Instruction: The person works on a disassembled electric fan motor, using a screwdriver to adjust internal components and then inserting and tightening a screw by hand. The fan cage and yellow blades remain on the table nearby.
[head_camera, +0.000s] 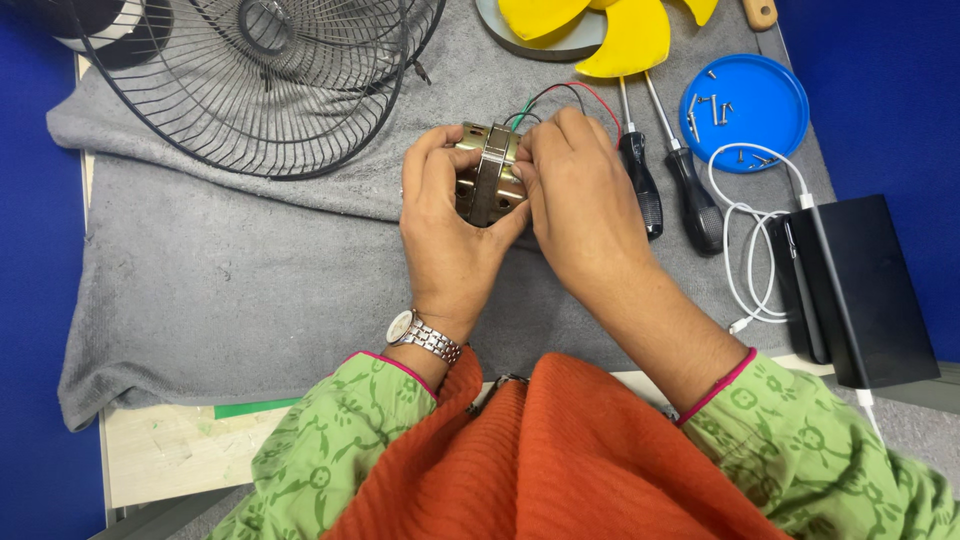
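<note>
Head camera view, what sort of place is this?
Probably a repair or assembly workbench: a grey cloth covers the table, with a wire fan guard, two screwdrivers and a blue lid of screws laid out.

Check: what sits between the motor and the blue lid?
Head view: two black-handled screwdrivers lie on the grey cloth between the motor and the blue lid.

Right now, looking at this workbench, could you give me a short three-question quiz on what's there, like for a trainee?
1. True or false: both hands hold the metal fan motor.
2. Which wrist wears the watch?
3. The small screws lie in: A) the wire fan guard, B) the blue lid, C) on the grey towel.

Key: 1 true: left hand and right hand both grip it. 2 left. 3 B.
</note>
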